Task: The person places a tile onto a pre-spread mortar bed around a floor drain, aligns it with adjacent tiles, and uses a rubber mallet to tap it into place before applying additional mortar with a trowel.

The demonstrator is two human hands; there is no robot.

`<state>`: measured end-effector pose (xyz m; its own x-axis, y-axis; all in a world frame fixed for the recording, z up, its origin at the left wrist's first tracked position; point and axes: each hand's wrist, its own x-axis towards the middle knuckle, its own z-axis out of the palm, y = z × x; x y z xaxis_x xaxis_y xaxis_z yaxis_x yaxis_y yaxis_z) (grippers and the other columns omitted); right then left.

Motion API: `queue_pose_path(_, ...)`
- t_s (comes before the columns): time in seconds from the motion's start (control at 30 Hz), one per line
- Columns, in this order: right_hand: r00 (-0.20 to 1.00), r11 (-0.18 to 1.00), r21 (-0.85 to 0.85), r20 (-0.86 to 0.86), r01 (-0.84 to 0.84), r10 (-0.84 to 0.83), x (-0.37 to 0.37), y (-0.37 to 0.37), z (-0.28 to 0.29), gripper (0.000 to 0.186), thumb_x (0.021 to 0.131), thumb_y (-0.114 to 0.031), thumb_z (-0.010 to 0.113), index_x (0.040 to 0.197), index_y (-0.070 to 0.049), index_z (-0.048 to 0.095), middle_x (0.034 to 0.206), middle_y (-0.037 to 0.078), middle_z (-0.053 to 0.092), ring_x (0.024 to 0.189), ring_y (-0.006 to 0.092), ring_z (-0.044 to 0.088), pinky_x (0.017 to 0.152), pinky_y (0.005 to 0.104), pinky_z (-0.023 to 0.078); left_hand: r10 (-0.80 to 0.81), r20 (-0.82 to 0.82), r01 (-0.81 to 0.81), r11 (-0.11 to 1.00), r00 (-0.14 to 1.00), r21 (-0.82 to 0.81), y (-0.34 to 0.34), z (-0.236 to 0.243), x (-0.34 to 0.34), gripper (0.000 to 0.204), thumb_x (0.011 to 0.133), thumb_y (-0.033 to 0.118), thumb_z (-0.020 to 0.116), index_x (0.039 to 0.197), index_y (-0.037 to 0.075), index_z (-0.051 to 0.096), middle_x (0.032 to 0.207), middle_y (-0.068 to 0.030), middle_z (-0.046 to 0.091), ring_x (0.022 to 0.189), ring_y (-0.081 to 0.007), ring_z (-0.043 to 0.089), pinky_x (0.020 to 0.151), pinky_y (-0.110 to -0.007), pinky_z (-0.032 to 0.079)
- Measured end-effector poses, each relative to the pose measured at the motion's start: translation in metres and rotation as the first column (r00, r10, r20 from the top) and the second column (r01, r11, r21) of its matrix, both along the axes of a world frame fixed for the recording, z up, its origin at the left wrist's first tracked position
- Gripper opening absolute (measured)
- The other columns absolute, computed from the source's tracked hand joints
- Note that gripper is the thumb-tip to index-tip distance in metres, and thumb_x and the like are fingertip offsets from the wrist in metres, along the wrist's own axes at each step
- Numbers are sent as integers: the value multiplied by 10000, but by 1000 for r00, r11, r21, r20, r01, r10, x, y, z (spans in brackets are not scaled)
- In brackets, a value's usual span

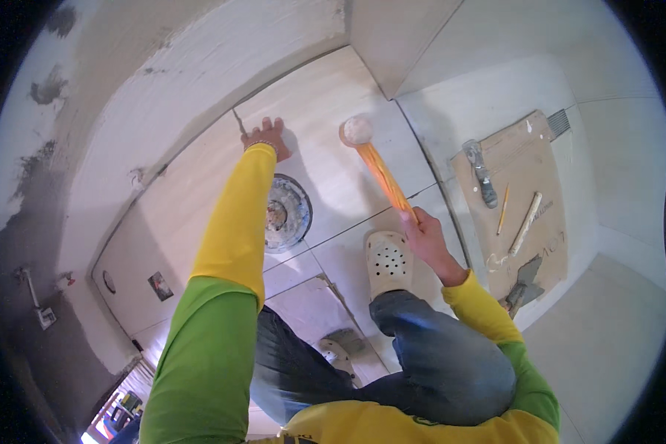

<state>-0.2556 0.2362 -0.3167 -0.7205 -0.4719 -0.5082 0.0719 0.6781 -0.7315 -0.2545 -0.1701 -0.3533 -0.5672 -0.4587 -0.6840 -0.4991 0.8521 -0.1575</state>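
My left hand (268, 139) lies on a large pale floor tile (325, 81), fingers apart, near a thin dark gap by the wall. Just below it sits a round, stained metal fitting (287, 214), partly hidden by my sleeve. My right hand (425, 233) grips the long orange handle of a mallet (359, 130) with a rounded whitish head, which is over the tiles right of my left hand. My foot in a white perforated clog (388, 263) rests below the mallet.
At right, a cardboard sheet (470, 244) holds a grey-handled tool (481, 174), a pencil (504, 207), a pale stick (525, 222) and a mortar-covered trowel (525, 285). A plastered wall (140, 89) runs along the left, with a pipe fitting (37, 303). Tiled walls rise at the right.
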Motion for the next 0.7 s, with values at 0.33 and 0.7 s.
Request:
queue_pose_path(0.33, 995, 998, -22, 90, -51, 53, -20, -48, -5, 478, 979, -482, 553, 908, -10, 581, 657, 111, 570, 617, 202, 572, 566, 368, 449, 43, -39, -44, 999, 998, -7, -2, -4, 6, 827, 819, 158, 560, 1557, 247, 198, 1636, -55, 182, 1437, -323, 338, 1125, -600, 288)
queue_pose_path(0.7, 988, 992, -55, -99, 112, -117, -39, -48, -4, 543, 975, -528, 523, 876, 1, 591, 659, 187, 588, 623, 349, 602, 585, 427, 466, 61, -28, -61, 998, 998, 4, 0, -6, 3, 839, 829, 159, 543, 1570, 254, 162, 1652, -63, 133, 1475, -338, 268, 1151, -613, 238)
